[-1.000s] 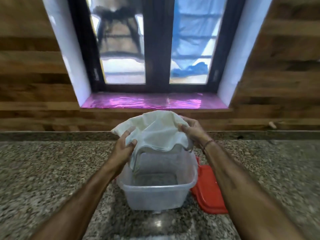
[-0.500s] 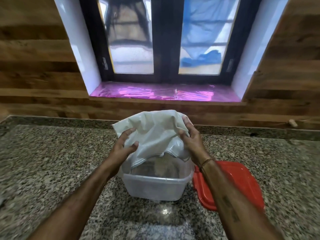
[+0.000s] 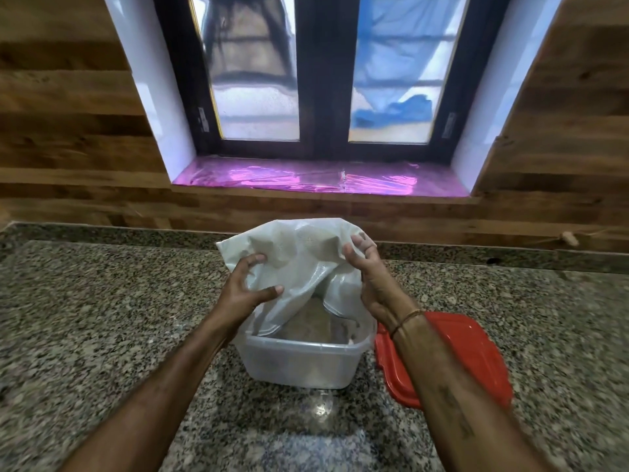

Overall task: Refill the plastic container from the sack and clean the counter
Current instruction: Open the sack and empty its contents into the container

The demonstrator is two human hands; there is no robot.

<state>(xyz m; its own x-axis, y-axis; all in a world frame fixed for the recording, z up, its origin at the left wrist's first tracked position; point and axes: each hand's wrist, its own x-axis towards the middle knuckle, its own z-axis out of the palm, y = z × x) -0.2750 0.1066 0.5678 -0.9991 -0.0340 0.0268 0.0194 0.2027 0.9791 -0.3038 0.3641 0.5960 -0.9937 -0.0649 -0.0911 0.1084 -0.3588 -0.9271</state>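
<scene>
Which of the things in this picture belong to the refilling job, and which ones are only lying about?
For the job:
- sack, gripped by the left hand and the right hand
- plastic container under it, with brownish contents
- red lid beside the container
- granite counter

Only there:
- window
- pink foil on its sill
- wooden wall

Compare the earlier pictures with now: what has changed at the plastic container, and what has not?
A brownish heap has come out of the sack into the container, nearly empty before. The left hand and right hand still grip the sack; the red lid stays beside the container.
</scene>
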